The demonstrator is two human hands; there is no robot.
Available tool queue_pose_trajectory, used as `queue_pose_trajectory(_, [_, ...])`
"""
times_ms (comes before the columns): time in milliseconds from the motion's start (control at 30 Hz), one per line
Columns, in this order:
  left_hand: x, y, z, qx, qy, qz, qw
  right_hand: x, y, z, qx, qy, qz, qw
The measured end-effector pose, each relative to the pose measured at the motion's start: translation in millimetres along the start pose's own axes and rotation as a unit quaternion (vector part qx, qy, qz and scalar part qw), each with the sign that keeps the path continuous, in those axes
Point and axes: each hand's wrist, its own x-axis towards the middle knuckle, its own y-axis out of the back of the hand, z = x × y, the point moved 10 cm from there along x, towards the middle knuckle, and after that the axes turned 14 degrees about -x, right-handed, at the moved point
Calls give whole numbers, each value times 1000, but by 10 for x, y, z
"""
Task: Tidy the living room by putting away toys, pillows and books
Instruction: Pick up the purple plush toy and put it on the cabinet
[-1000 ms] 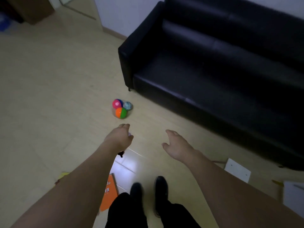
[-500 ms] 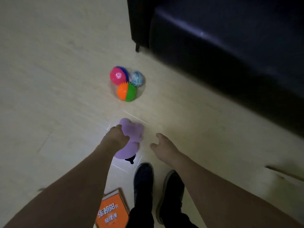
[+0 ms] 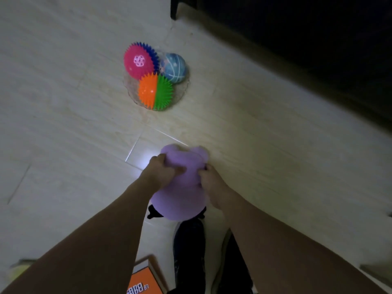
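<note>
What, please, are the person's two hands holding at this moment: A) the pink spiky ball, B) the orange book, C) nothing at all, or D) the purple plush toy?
D: the left hand and the right hand both grip the purple plush toy from either side, low over the floor.

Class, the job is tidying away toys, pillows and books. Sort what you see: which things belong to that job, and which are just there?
Belong to the job:
purple plush toy, gripped by left hand and right hand
three balls in a clear bag
orange book

Just there:
black sofa
person's shoes
floor
</note>
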Motion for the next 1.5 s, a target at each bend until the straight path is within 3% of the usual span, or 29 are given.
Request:
queue_pose_trajectory(233, [-1601, -604, 1548, 17, -87, -80, 993, -1691, 1477, -227, 56, -26, 85, 994])
queue_pose_trajectory(467, [-4025, -1171, 2976, 34, -131, -166, 977, -4387, 2869, -270, 191, -40, 155, 968])
queue_pose_trajectory(700, [-5916, -1689, 3831, 62, -192, -240, 950, -6438, 3505, 98, 349, -53, 247, 903])
queue_pose_trajectory(833, [-6738, -2101, 4010, 145, -233, -280, 920, -7197, 3494, 504, 457, -30, 311, 833])
queue_pose_trajectory(1100, [-8275, -3068, 3469, 311, -300, -345, 833, -8478, 3090, 1745, 594, -26, 383, 706])
queue_pose_trajectory(1300, [-9510, -4195, 2269, 401, -340, -430, 734, -9387, 2608, 3359, 657, -26, 442, 610])
queue_pose_trajectory(1500, [-10680, -5101, 679, 462, -309, -518, 650, -10383, 1875, 4904, 709, -27, 479, 517])
